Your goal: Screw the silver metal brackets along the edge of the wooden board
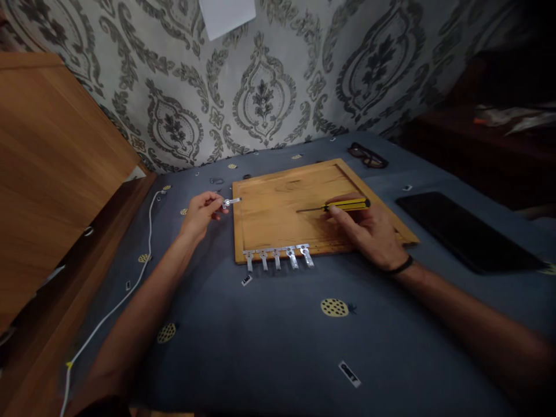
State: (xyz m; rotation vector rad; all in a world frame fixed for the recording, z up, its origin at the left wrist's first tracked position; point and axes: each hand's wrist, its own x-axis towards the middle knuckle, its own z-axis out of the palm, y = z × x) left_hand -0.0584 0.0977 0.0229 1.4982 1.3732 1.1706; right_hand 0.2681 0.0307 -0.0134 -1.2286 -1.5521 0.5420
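Between the fingertips of my left hand point(204, 211) is a small metal hook point(231, 201), held just off the left edge of a wooden board point(282, 202). My right hand point(369, 234) grips a screwdriver point(347, 204) by its yellow and black handle. The screwdriver's thin shaft points left over the board's surface. Along the board's near edge sits a row of several similar metal hooks point(277, 258), hanging over the side. Whether screws hold them is too small to tell.
The board lies on a blue pineapple-print cloth point(278, 336). To the right is a black tablet-like slab point(460, 231); eyeglasses point(368, 155) lie behind. A white cable point(150, 237) runs down the left, beside wooden furniture point(56, 162). A patterned wall point(264, 98) stands at the back.
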